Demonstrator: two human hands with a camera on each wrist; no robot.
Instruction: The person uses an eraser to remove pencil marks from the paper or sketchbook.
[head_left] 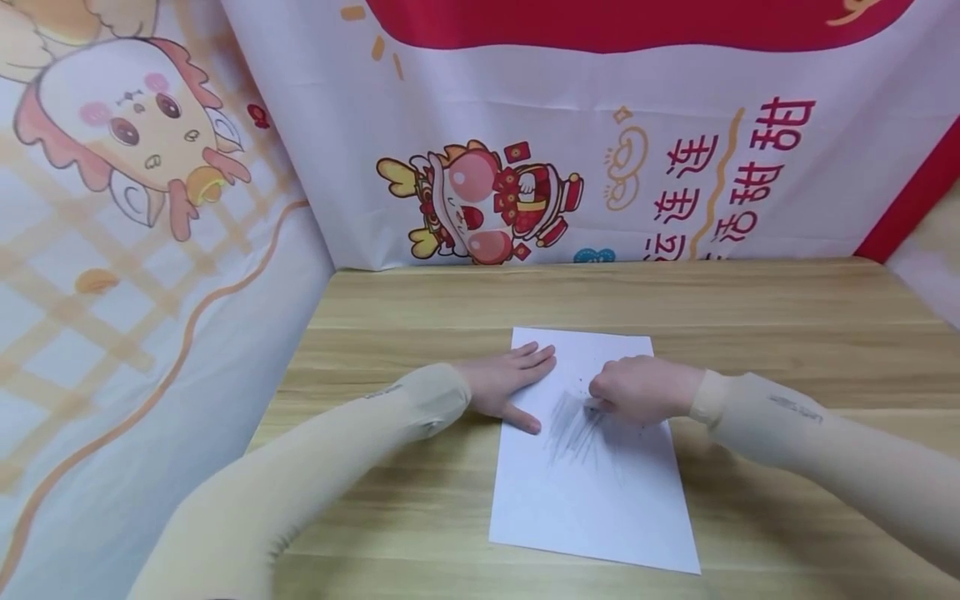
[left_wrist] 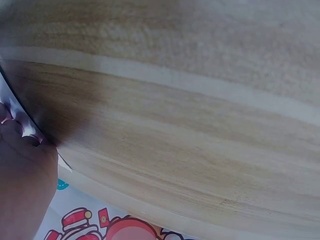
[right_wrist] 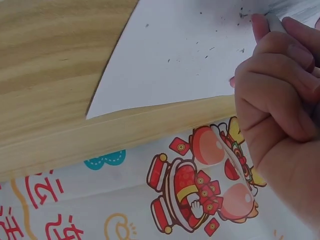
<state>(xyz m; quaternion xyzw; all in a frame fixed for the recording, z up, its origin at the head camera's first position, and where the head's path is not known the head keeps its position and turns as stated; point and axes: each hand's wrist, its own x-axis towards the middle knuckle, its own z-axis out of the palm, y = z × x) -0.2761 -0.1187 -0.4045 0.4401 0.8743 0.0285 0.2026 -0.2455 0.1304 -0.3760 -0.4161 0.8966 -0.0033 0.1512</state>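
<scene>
Wooden table (head_left: 375,500), scribbled paper (head_left: 577,517); fingers (right_wrist: 280,45) pinching eraser (right_wrist: 274,23)

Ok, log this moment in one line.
left hand: rests on paper; right hand: pinches small pale object; paper: gray streaks, dark specks

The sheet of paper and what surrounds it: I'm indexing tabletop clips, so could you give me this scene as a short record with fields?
Surface: wood-grain table
Sheet: white, lying flat on the table
Marks: grey strokes around the middle; dark specks nearby
Left grip: spread over the sheet's left edge
Right grip: pinching a small pale object, possibly an eraser, by the strokes
Backdrop: white cloth with red print, beyond the table
</scene>
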